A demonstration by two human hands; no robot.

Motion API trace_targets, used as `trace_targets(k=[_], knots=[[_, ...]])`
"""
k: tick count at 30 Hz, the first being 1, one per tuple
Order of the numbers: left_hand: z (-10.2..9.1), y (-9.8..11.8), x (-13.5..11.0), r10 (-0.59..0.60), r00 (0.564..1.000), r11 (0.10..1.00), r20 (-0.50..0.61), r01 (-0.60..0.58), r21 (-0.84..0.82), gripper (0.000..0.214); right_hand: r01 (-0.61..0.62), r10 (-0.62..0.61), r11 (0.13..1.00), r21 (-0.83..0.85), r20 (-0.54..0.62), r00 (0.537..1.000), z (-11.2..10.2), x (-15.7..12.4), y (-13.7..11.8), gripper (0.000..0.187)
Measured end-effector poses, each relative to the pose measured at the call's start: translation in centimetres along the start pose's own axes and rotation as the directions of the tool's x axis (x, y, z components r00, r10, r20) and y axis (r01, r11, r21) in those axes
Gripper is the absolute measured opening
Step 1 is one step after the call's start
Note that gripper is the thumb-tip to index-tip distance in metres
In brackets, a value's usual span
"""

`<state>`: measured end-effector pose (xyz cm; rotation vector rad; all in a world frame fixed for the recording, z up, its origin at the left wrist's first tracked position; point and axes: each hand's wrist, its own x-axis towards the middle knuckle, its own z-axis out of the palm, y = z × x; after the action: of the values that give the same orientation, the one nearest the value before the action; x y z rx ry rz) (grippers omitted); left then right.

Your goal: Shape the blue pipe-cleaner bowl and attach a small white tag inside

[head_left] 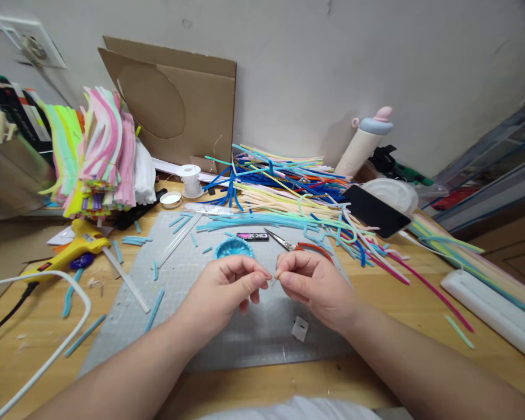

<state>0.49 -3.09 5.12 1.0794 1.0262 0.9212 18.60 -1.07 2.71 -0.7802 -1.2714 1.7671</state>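
L hand (227,286) & R hand (308,283) both pinched on tiny pale bit (273,280) btwn them, over mat (179,291).

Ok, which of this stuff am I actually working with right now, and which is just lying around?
In hand: left hand, right hand, tiny pale piece pinched between both, cutting mat beneath, blue round piece nearby.
Lying about: scissors, glue gun, phone, bottle, thread spool.

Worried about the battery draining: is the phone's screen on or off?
Off, as far as it shows: the phone, resting on the pipe cleaners, has a plain black face with no glow or picture.
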Motion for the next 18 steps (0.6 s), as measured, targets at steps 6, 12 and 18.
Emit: trace_targets(k=[6, 12, 18], knots=[[0.13, 0.22, -0.11, -0.031, 0.999, 1.000, 0.005, 0.031, -0.003, 0.029, 0.344, -0.377, 0.861, -0.375, -0.016, 0.926, 0.27, -0.32, -0.60, 0.007], [0.06, 0.00, 0.26, -0.035, 0.999, 0.999, 0.020, 0.035, -0.035, 0.026, 0.505, -0.552, 0.628, -0.592, 0.120, 0.825, 0.27, -0.70, -0.72, 0.010], [-0.16, -0.25, 0.08, -0.054, 0.995, 0.991, 0.086, 0.064, -0.121, 0.021, 0.516, -0.577, 0.572, -0.638, 0.135, 0.806, 0.38, -0.62, -0.69, 0.011]])
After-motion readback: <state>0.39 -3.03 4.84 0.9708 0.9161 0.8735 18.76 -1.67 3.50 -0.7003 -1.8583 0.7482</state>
